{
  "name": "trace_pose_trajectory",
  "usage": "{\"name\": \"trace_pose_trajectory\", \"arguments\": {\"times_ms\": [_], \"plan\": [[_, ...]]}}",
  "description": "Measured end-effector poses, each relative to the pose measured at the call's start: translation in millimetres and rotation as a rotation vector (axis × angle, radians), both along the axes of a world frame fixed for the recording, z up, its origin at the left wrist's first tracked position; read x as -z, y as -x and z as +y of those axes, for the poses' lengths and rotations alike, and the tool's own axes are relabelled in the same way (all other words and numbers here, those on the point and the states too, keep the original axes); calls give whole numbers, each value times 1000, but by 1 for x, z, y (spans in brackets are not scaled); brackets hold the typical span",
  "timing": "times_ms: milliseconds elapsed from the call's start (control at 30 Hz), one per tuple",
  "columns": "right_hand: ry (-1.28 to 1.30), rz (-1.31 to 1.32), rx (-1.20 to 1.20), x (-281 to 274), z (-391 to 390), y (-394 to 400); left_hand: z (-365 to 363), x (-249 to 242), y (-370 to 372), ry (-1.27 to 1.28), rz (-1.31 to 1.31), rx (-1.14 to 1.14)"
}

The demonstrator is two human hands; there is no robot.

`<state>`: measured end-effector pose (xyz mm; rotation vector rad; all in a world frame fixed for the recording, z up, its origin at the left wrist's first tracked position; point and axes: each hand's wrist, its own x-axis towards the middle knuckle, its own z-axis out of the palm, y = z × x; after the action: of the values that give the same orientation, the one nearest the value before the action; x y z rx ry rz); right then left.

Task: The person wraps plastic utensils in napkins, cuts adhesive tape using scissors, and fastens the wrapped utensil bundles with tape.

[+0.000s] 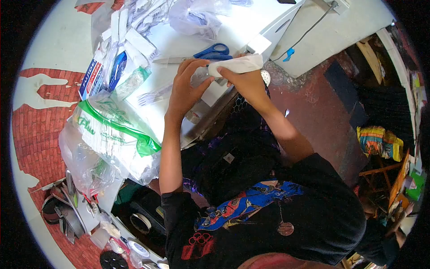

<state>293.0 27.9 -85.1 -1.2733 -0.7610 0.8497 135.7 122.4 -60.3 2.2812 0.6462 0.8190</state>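
My right hand (244,83) is closed around a folded white item (239,66) that looks like a paper napkin, thumb on its near side. My left hand (188,87) curls its fingers and thumb around a piece of clear plastic (200,77) that meets the left end of the white item. Both hands are above the front edge of the white table. Just beyond them lie blue-handled scissors (216,51). Clear plastic forks (152,97) rest to the left of my left hand. A roll of tape (193,117) sits near my left wrist.
A white and green plastic package (116,127) covers the table's left side. Behind it stand a blue, red and white box (92,77) and a heap of thin white packets (134,42). A clear bag (195,18) lies at the back. A cable (309,31) hangs at the right.
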Motion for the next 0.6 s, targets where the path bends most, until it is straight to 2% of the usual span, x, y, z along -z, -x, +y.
{"name": "trace_pose_trajectory", "arguments": {"times_ms": [100,200,267,600], "plan": [[24,95,-18,-1,-1,2,1,3,0,-32,-1,15],[-81,229,-18,1,0,3,2,3,0,-54,-15,24],[69,270,-131,-14,-9,1,1,2,-1,-54,-9,15],[147,363,-182,-13,-6,-1,-1,2,1,-24,-6,14]]}}
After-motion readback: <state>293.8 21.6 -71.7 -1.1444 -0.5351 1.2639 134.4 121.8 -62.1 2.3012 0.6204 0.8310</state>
